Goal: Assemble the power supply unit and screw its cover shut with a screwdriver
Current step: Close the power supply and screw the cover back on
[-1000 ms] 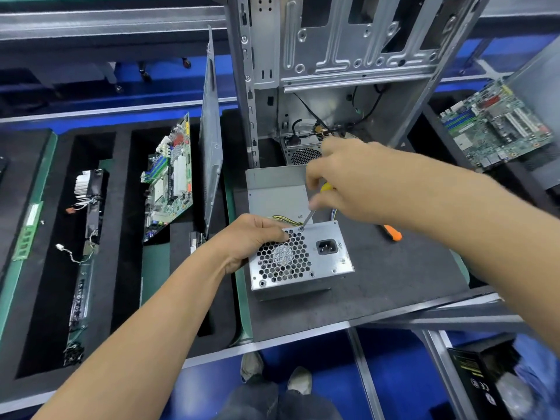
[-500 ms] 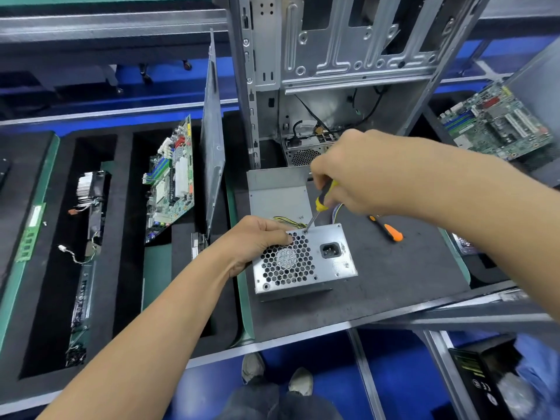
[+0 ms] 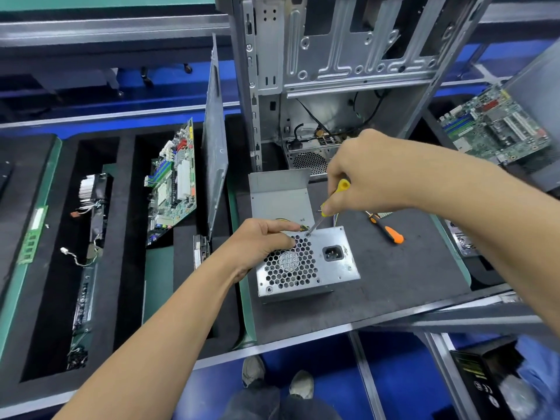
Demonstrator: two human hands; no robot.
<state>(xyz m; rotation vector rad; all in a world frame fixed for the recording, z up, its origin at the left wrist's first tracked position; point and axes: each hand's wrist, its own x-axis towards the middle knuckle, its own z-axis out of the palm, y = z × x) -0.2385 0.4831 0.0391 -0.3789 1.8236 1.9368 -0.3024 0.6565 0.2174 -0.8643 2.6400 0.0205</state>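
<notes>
Screwdriver tip set at a screw on the power supply unit.

Head view: the power supply unit [image 3: 307, 262] sits near the mat's [image 3: 394, 292] front edge (fan grille up). The left hand [image 3: 260, 244] grips its left corner; the right hand [image 3: 360, 174] pinches the yellow-handled screwdriver [image 3: 331, 204].

My right hand [image 3: 366, 174] covers most of the screwdriver [image 3: 333, 201] handle, the screw under its tip looks too small to tell, and the case [image 3: 333, 56] is cut off by the top edge.
</notes>
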